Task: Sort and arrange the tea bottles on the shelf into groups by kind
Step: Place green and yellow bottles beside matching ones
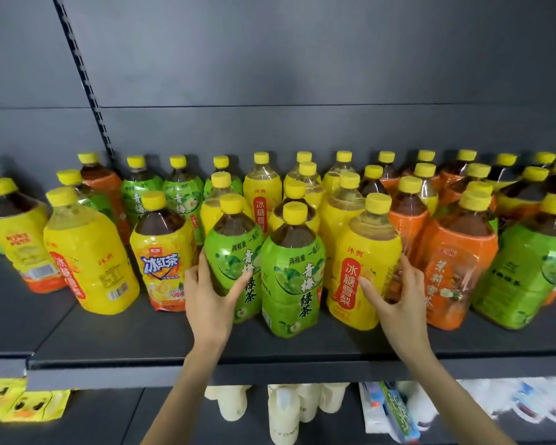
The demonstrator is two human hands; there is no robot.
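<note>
The left hand (209, 293) wraps its fingers (203, 263) round a green tea bottle (230, 248) at the shelf (142, 342) front. The right hand (395, 297) clasps a yellow bottle (363, 252), with a second green bottle (291, 274) between them. Best to grip low and lift clear, so the crowded neighbours do not topple.

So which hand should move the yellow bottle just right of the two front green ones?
Probably the right hand: its fingers wrap that yellow bottle, while the left hand grips a green bottle.

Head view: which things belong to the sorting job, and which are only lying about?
Job: green-label bottle held by left hand; yellow-label bottle held by right hand; orange-label bottles; shelf.
Lying about: white bottles and yellow packets below.
</note>
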